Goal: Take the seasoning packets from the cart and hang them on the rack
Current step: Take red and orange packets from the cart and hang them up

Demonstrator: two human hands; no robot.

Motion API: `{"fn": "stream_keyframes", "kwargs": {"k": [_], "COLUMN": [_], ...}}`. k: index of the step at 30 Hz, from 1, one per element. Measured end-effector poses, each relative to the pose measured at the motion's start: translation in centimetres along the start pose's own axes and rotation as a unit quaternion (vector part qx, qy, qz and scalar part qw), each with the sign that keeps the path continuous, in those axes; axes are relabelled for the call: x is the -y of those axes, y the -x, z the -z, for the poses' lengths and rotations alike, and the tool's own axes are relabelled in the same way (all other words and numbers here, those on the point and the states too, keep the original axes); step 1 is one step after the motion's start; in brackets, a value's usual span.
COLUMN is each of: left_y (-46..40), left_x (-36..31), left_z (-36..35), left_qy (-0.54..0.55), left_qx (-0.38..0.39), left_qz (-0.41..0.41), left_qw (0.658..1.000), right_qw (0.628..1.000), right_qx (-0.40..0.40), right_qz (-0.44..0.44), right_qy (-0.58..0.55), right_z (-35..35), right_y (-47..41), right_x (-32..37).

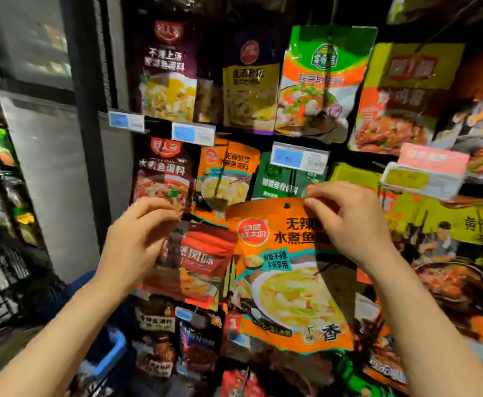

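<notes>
Crowded rack point(303, 133) of hanging packets; right hand point(346, 222) pinches an orange packet's point(289, 282) top edge at 3 o'clock; left hand point(137, 239), grip loosely curled, holds nothing visible.

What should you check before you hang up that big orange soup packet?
1. Right hand has a firm grip on the orange packet: ok, fingers pinch its top edge.
2. Hang hole free: ok, it shows beside the fingers.
3. Matching orange packets on the rack: ok, same design hangs just above and to the left.
4. Hook lined up with the hole: cannot tell, too dark and blurred to make out the hook's tip.
5. Left hand free to help: cannot tell, its curled fingers lie against a red packet.
</notes>
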State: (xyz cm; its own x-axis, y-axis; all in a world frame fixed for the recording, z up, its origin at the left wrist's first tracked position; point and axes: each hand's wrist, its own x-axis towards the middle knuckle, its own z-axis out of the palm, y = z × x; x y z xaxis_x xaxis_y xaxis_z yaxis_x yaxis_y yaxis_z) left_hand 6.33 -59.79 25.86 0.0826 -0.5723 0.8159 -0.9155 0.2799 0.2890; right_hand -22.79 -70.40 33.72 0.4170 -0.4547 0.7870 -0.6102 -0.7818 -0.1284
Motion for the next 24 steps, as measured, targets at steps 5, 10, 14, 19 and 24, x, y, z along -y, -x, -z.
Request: {"fn": "stream_keyframes", "kwargs": {"k": [5, 10, 14, 19, 24], "left_y": [-1.1, -3.6, -5.8, -7.7, -9.3], "left_x": [3.4, 7.5, 11.6, 15.2, 16.3], "left_z": [2.6, 1.8, -1.2, -5.4, -7.8], "left_qy": [-0.031, 0.003, 0.059, 0.075, 0.079], "left_qx": [-0.014, 0.012, 0.061, 0.125, 0.124], "left_qz": [-0.006, -0.027, -0.047, -0.05, -0.06], "left_qw": [0.999, 1.0, 0.995, 0.988, 0.987], "right_qw": [0.998, 0.991, 0.987, 0.979, 0.97], "right_qx": [0.016, 0.026, 0.046, 0.055, 0.065], "right_qz": [-0.009, -0.062, -0.087, -0.123, -0.143], "right_qy": [-0.067, -0.114, -0.131, -0.15, -0.188], "right_z": [-6.2, -12.3, -16.7, -19.2, -20.3], "right_y": [-4.2, -8.2, -11.0, -13.5, -15.2], "right_x": [1.7, 2.9, 3.5, 3.1, 1.4]}}
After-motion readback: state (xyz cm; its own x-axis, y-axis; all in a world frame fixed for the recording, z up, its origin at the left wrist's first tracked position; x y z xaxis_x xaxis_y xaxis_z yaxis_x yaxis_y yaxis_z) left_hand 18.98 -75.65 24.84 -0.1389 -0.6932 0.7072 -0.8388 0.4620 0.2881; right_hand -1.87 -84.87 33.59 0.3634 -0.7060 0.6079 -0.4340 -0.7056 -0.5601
